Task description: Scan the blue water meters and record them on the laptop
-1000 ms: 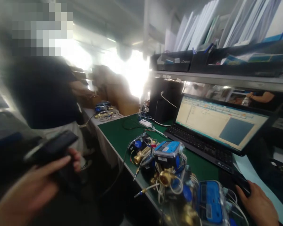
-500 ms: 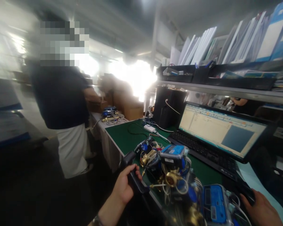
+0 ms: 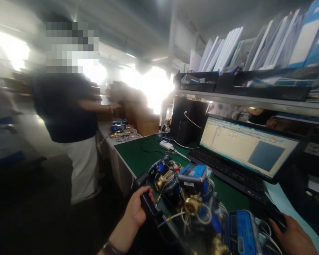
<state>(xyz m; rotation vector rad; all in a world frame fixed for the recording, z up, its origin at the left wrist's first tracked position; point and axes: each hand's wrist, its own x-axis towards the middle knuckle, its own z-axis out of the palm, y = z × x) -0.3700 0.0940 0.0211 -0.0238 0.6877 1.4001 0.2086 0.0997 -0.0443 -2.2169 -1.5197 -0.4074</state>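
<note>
Green matting covers the workbench (image 3: 134, 156), where an open laptop (image 3: 244, 148) is set at the right and 3 blue-topped meters with brass fittings and coiled wires are lined along the near edge. A black handheld scanner (image 3: 146, 198) is gripped at its handle by the left hand (image 3: 136, 210), fingers closed fully round it, its head held just beside the nearest meter (image 3: 194, 175). The scanner is judged light, rigid and easily held by the handle. The right hand (image 3: 294, 237) is laid on a dark object at the bench edge; how far it is closed cannot be told. A co-worker (image 3: 69, 113) is seen at the next table.
</note>
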